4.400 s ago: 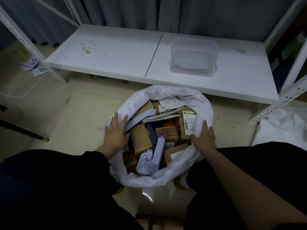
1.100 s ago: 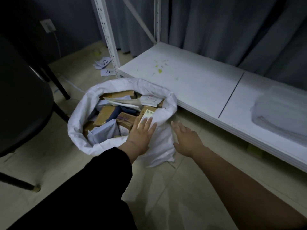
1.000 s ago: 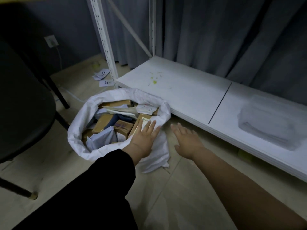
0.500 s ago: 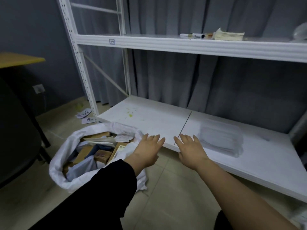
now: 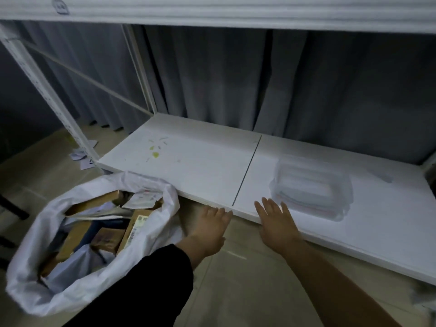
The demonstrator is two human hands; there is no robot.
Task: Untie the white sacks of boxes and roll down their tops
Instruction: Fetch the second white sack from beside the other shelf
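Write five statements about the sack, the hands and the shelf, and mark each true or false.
1. The white sack is open, with boxes showing inside. True.
2. The left hand grips the sack's rim. False: it is off the sack, fingers straight.
3. The right hand holds nothing. True.
4. A clear plastic container sits on the lower shelf. True.
5. The sack stands on the lower shelf. False: it stands on the floor.

A white sack (image 5: pixel 99 234) of boxes (image 5: pixel 107 239) is seen open on the floor; the left hand (image 5: pixel 207 230) and right hand (image 5: pixel 276 226) are held flat near the lower shelf (image 5: pixel 203 166).
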